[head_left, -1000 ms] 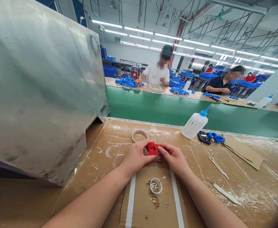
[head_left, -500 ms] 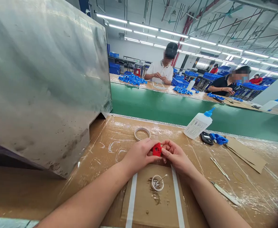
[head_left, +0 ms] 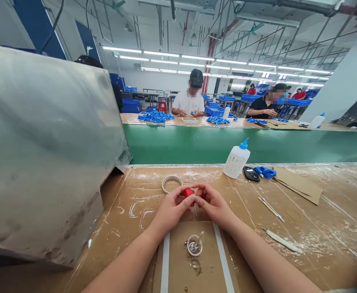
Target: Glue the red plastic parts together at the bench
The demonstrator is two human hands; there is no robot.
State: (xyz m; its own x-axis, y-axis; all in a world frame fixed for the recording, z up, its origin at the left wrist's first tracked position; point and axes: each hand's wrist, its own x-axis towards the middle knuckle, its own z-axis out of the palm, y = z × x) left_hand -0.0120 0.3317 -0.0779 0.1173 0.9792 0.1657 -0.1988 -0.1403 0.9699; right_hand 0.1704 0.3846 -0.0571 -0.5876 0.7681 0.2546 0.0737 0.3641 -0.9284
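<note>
A small red part (head_left: 188,193) is pinched between the thumb and fingers of my left hand (head_left: 176,204). My right hand (head_left: 212,203) touches its right side with bent fingers; whether a small piece is between those fingertips is hidden. Below the hands lies a cardboard sheet (head_left: 196,276) with two white tape strips. On it stands a small round cup (head_left: 194,245) of clear liquid with a swab leaning in it. A tape ring (head_left: 172,184) lies just behind my left hand.
A large metal housing (head_left: 50,146) blocks the left. Behind the right hand stand a glue bottle (head_left: 236,159), a black device (head_left: 251,173) and blue parts (head_left: 265,172). Swabs (head_left: 271,209) and a blade (head_left: 282,240) lie right. People work beyond the green belt (head_left: 181,142).
The view has turned and tilted up. The red part is turned and more covered by my fingers, and my hands are closer together around it.
</note>
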